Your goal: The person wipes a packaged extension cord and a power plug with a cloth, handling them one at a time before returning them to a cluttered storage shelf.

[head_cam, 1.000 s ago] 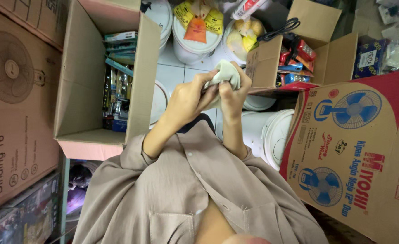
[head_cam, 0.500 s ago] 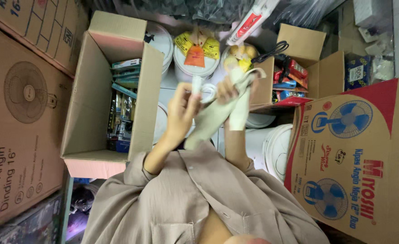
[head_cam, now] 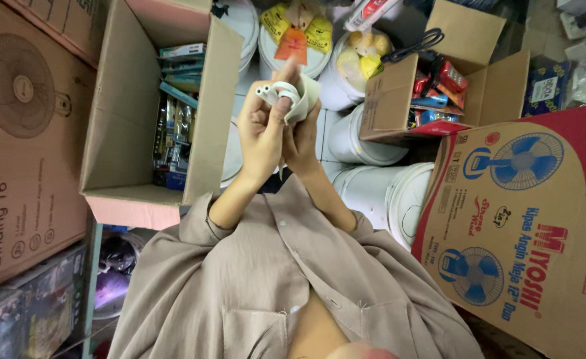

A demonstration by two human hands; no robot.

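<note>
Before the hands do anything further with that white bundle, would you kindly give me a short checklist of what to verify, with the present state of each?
1. Left hand has hold of the white coiled cable: ok.
2. Right hand supports the pale cloth beside the cable: ok.
3. Cable ends free and in view at the top: ok.
4. Coil fully bound: cannot tell, fingers cover it.
5. Open cardboard box on the left has room: cannot tell, partly filled.
6. Bundle held clear of the white buckets: ok.

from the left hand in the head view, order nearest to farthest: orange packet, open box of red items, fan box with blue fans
1. orange packet, just beyond the left hand.
2. open box of red items, off to the right.
3. fan box with blue fans, farthest, at the right edge.
</note>
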